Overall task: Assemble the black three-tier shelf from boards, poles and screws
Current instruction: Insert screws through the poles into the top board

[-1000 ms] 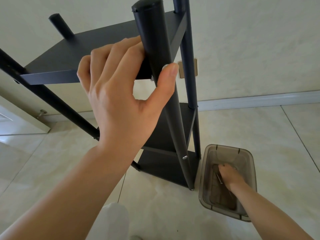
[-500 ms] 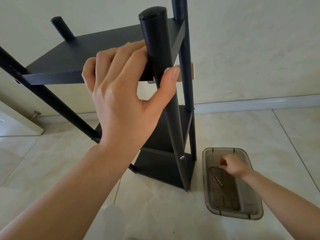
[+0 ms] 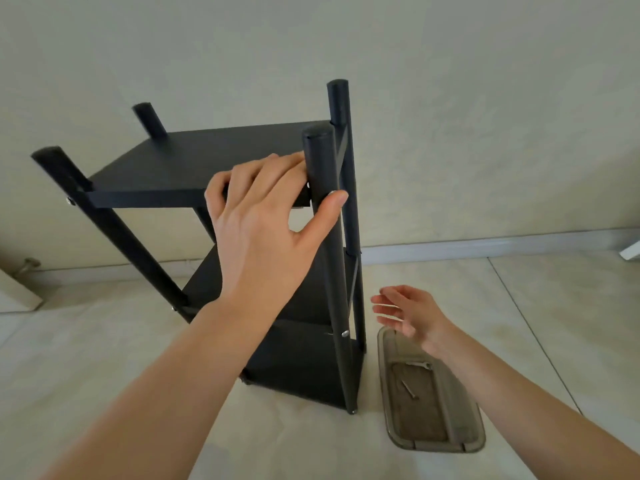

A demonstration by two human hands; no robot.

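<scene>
1. A pale tiled floor [image 3: 519, 306] meets a cream wall [image 3: 450, 98] along a light baseboard [image 3: 485, 245].
2. One black shelf [image 3: 214, 157] stands upright on the floor near the wall, with three boards stacked between four poles whose rounded tops rise above the top board.
3. The left hand [image 3: 263, 230] grips the near right pole [image 3: 325, 216] at the top board's corner, fingers laid over the board edge and thumb pressed across the pole's front.
4. The right hand [image 3: 408, 315] hovers with fingers spread and relaxed, holding nothing, just beside the shelf's lower right side and above the tray.
5. One smoky plastic tray [image 3: 471, 441] lies on the floor, just beside the shelf's right foot.
6. Inside the tray lie one small wrench [image 3: 419, 365] and one screw [image 3: 408, 389], apart from each other.
7. Three silver screw heads show on the poles.
</scene>
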